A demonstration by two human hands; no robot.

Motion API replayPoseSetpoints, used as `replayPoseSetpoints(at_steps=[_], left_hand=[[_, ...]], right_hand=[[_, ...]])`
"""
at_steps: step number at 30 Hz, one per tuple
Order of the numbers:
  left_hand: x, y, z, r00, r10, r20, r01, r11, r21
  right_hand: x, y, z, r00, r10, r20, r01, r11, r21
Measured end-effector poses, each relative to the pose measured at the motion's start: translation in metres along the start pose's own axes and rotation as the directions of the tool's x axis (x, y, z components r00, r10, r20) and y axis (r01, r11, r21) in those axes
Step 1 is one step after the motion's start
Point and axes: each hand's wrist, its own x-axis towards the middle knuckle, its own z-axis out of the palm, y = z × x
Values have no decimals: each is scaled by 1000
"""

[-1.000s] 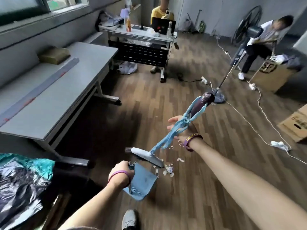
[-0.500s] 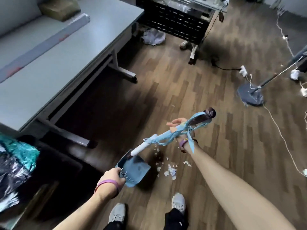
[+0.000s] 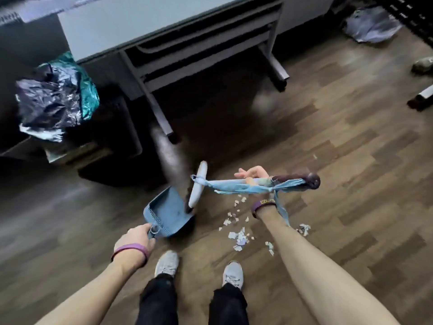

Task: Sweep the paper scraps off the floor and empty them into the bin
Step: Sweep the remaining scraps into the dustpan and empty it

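Note:
My left hand grips the handle of a blue dustpan that rests on the wood floor in front of my shoes. My right hand holds the broom by its shaft, which is wrapped in light blue plastic strips and ends in a dark purple tip. The broom's white head stands at the dustpan's open edge. White paper scraps lie scattered on the floor under my right forearm, to the right of the dustpan. A bin lined with a dark and teal bag stands at the left.
A grey table with metal legs stands just beyond the dustpan. A crumpled plastic bag lies at the top right, near another desk's foot. My two grey shoes are below the dustpan.
The view has tilted further down and left, bringing the bin into fuller view. The broom has swung to lie nearly level, its head now at the dustpan's mouth. The scraps stay on the floor.

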Motion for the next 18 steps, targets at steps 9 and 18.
replayPoseSetpoints(at_steps=[9,18], left_hand=[[-52,-26,81,989,-147,1,146,982,-120],[-88,-31,165,979,-188,-80,151,930,-335]], right_hand=[[0,252,-84,897,284,339,-76,854,-515],[-97,221,-80,950,72,304,152,743,-651]])
